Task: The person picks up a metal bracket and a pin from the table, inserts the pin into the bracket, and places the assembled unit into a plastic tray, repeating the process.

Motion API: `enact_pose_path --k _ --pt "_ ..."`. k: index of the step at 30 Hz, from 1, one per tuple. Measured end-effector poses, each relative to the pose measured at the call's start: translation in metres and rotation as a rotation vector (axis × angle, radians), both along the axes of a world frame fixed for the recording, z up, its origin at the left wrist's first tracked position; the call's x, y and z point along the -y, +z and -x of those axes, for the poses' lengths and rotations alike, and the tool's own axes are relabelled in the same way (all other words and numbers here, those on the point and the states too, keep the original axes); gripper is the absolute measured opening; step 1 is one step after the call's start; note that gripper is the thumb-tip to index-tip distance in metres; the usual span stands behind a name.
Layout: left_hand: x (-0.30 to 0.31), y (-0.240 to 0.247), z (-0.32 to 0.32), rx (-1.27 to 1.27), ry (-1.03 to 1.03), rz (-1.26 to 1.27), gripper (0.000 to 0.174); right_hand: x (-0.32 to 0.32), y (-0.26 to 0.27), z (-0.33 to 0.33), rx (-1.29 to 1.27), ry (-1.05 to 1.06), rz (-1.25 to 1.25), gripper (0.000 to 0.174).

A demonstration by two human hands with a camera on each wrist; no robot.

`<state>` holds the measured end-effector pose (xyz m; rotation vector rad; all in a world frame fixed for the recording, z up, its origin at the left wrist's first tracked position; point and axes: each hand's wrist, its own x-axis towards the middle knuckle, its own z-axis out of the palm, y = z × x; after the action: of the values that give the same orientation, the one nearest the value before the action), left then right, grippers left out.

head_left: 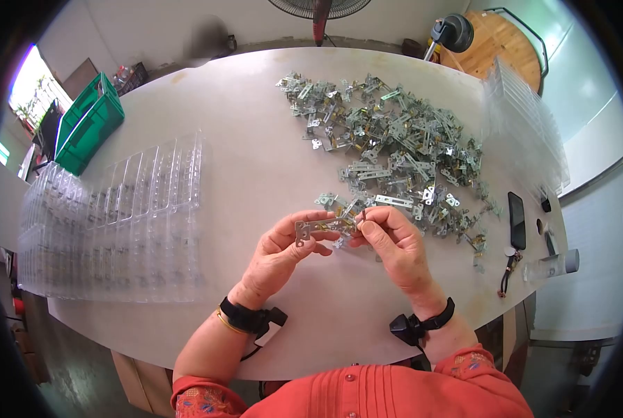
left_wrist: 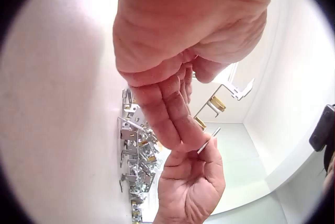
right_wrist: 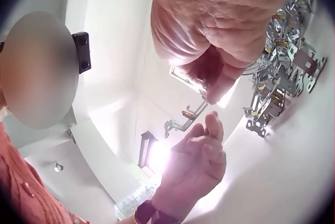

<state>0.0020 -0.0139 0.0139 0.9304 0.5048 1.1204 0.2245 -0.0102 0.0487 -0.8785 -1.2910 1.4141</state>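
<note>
Head view: metal bracket lies between my two hands, raised above the near part of the tabletop. Its long axis runs mostly left to right across my front, the right end slightly farther from me. The broad, holed end points left; the narrow length, with brass-coloured fittings, reaches toward my right fingertips.

Left hand: fingers curled, thumb folded in, gripping the bracket along its length. I judge this hand the nearer to the holed end, which sticks out past the thumb.

Right hand: thumb and forefinger closed in a pinch on a thin metal piece, seen edge-on in the left wrist view. It sits just beside the bracket's right end. Whether the two touch, I cannot tell; my fingers cover the spot.

Pile of loose brackets: beyond my hands, mostly ahead and to the right, its near edge close to the right fingers. Clear plastic trays: to my left, well apart from both hands.
</note>
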Motion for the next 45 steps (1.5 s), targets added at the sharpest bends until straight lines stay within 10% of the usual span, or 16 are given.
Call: enact_pose_path --k 11,13,45 --pt "-0.003 -0.012 0.001 0.040 0.172 -0.007 0.029 0.008 -0.008 0.009 0.031 0.132 0.141 0.013" --pt "-0.002 -0.009 0.002 0.049 0.153 0.036 0.023 0.009 -0.007 0.006 0.358 0.034 -0.008 0.010" --pt "0.006 0.002 0.004 -0.475 0.012 -0.035 0.020 0.012 0.008 0.009 0.298 0.052 -0.003 0.018"
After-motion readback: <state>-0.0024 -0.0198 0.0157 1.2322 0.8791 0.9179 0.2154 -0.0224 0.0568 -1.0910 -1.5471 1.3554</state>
